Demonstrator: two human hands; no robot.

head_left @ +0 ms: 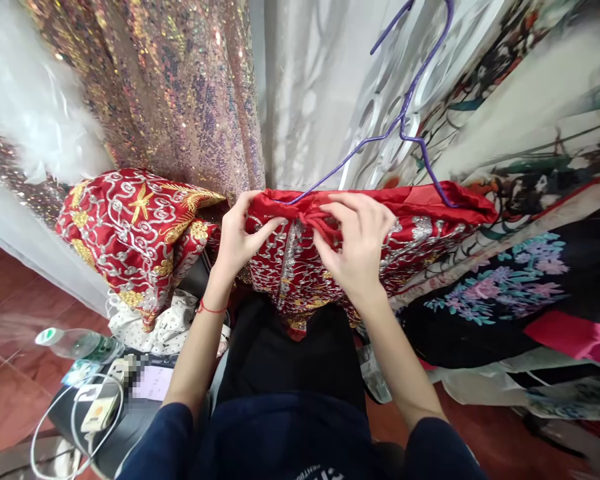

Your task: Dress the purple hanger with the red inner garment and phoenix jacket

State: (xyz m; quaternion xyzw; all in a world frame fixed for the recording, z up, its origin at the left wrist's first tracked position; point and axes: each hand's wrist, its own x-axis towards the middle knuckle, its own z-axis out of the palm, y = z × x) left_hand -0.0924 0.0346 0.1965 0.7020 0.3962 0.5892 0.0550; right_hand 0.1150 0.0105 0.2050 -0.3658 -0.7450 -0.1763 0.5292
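Note:
A red skirt [415,257] with silver and gold embroidery hangs in front of me. Its plain red waistband lies along the lower arms of a purple wire hanger [406,110]. My left hand [237,237] grips the left end of the waistband, thumb in front and fingers behind the top edge. At the front of the waistband, my right hand [360,243] is closed, its thumb and fingers pinching a red tie cord [313,219] that looks knotted or looped. The ends of the cord are partly hidden by the right fingers.
Another red embroidered garment [135,227] lies bunched at left. Below it, a plastic bottle [83,343] and a white cable [36,433] rest around a dark seat. A sequin curtain [180,87] hangs behind; a black floral garment [495,287] hangs at right.

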